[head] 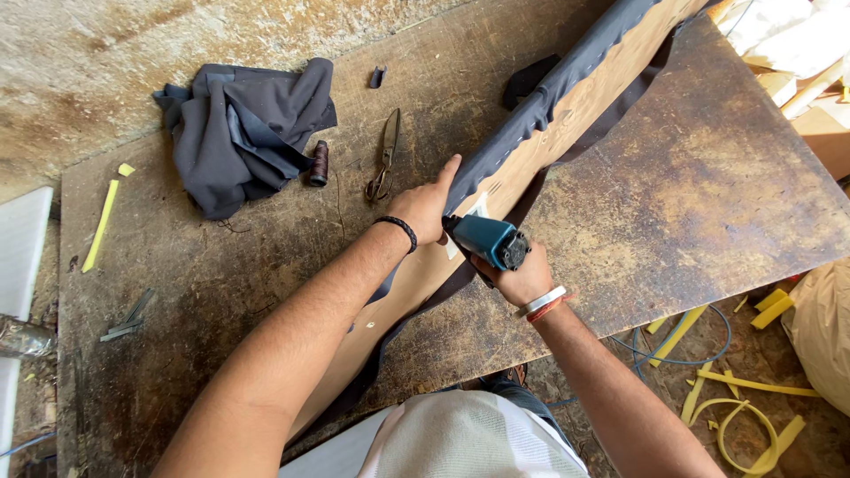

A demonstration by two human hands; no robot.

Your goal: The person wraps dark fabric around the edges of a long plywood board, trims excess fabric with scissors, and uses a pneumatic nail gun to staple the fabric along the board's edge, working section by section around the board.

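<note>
Head view: stapling grey fabric [540,102] along the edge of a plywood panel [567,115] appears to be the step in hand; left hand [425,208] lies flat, pressing the fabric down; right hand [522,279] is closed around a teal staple gun [487,241], nose at the fold; the next staple probably needs the cloth held taut; scissors [385,155], thread spool [319,163], and bundled cloth [239,128] lie left; counter [708,195] open right, edge close to the body.

Counted: two bare hands, left [425,209] and right [522,279]; one teal staple gun [485,239]; one long plywood panel [567,119]; one rusty pair of scissors [386,155] at eleven o'clock; one brown thread spool [319,163]; one crumpled grey cloth bundle [243,128].
</note>
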